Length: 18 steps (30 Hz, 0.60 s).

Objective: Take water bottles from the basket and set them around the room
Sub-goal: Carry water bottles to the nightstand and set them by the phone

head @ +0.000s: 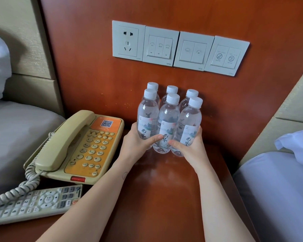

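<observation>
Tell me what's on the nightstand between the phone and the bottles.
In the head view, only the left hand and wrist sit between the phone and the bottles; the wood there is otherwise bare.

Six water bottles (169,117) clasped between both hands, on nightstand (173,189)

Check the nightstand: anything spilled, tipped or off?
Nothing stands out. Six capped water bottles stand upright in two rows of three against the wooden back panel, with the left hand and right hand in a grip on the front row. No water shows on the nightstand. The phone handset sits in its cradle.
</observation>
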Motion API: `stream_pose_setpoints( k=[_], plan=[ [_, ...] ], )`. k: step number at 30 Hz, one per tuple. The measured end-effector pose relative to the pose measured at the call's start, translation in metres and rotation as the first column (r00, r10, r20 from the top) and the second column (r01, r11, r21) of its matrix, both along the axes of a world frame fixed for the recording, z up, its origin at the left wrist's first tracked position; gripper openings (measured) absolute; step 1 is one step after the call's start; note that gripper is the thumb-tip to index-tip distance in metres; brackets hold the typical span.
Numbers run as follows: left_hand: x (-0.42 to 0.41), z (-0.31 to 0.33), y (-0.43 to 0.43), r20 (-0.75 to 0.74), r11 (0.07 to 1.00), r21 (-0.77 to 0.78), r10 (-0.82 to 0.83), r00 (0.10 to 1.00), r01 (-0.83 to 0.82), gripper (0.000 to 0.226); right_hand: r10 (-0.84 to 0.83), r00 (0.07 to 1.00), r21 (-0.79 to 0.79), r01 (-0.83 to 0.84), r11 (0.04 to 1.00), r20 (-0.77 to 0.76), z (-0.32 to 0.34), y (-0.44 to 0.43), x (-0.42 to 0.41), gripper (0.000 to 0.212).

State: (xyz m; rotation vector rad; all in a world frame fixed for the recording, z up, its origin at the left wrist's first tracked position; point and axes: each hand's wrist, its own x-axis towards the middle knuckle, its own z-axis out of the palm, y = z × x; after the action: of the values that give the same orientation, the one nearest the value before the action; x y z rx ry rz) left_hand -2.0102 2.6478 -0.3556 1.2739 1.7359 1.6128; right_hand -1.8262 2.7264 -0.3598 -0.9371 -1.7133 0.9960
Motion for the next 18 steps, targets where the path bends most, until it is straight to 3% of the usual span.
stream_pose_setpoints(
  k=[10,16,18],
  plan=[
    [0.035,0.001,0.013,-0.182,0.997,-0.058,-0.068,0.981,0.058,0.076,-0.033,0.998,-0.031,0.034,0.999,0.044,0.0,0.016,0.05,0.101],
    [0.034,-0.002,0.01,-0.243,0.994,-0.073,-0.095,0.965,0.079,0.1,-0.012,0.999,-0.029,0.014,0.999,0.045,0.002,0.015,0.049,0.105],
    [0.033,-0.005,0.01,-0.264,0.994,-0.094,-0.086,0.961,0.063,0.096,-0.005,0.999,-0.025,0.006,1.0,0.039,0.002,0.014,0.048,0.103]
  ],
)
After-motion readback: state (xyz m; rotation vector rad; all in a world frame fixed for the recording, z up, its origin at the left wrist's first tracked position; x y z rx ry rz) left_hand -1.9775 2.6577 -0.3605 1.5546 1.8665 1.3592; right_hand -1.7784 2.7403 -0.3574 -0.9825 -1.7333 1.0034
